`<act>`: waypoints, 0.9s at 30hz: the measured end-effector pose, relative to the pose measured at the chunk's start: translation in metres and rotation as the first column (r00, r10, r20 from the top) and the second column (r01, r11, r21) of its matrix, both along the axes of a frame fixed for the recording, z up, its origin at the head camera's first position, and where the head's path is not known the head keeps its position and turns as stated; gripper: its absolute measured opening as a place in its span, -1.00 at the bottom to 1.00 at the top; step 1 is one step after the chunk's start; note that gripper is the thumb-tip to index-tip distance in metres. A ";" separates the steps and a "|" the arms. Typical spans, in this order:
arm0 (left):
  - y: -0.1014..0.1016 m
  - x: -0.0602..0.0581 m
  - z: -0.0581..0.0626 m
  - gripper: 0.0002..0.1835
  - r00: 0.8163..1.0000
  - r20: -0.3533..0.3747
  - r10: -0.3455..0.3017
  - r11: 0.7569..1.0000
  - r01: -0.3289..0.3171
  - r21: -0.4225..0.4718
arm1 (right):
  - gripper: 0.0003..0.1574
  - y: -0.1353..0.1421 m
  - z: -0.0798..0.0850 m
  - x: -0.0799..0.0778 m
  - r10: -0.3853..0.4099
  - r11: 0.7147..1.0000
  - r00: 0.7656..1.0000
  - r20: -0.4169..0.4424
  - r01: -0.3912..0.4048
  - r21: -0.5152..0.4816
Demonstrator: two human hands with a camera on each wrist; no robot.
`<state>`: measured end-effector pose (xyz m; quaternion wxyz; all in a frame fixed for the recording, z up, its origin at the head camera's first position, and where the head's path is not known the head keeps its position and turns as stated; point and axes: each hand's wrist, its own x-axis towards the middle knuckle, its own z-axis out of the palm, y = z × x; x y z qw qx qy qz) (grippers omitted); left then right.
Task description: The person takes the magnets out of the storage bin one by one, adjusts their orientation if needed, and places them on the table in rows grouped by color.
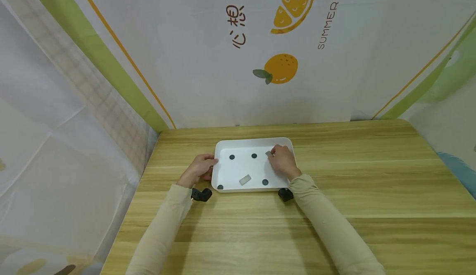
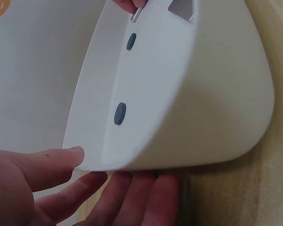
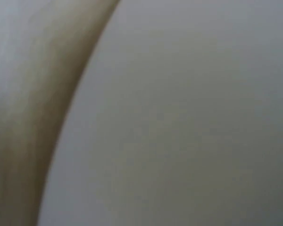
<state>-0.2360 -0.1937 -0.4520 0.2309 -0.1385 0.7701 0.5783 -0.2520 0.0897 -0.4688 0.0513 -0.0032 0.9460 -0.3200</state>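
Observation:
A shallow white tray (image 1: 253,142) lies on the wooden table. My left hand (image 1: 198,168) grips its left end; in the left wrist view the thumb is over the rim and the other fingers lie against the outside. Inside the right part of the tray, my right hand (image 1: 284,161) pinches a small grey rectangular plate (image 1: 269,154). Another such plate (image 1: 245,180) lies near the tray's front wall. Several dark round discs, one of them at the back middle (image 1: 254,156), are spread over the tray floor. The right wrist view shows only the blurred tray wall (image 3: 179,117).
The wooden table (image 1: 353,175) extends on both sides and in front of the tray. A white printed cloth (image 1: 208,80) hangs behind it, and more cloth hangs at the left and right. A black wrist camera (image 1: 202,194) sits by the tray's front left corner.

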 end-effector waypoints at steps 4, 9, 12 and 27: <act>0.000 0.001 0.000 -0.55 1.000 -0.009 -0.008 1.000 0.008 -0.009 | -0.72 0.000 -0.001 -0.002 -0.003 1.000 1.000 -0.001 0.003 -0.001; 0.002 0.001 0.001 -0.57 1.000 -0.019 -0.011 1.000 0.011 -0.019 | -0.73 0.001 -0.001 -0.003 0.004 1.000 1.000 0.010 -0.004 0.006; 0.002 0.002 0.001 -0.57 1.000 -0.018 -0.009 1.000 0.009 -0.017 | -0.74 0.001 -0.002 -0.004 0.007 1.000 1.000 0.014 -0.008 0.016; 0.001 0.001 0.001 -0.58 1.000 -0.019 0.004 0.999 -0.005 -0.036 | -0.91 -0.002 0.000 -0.007 0.123 0.978 0.992 -0.027 -0.116 0.175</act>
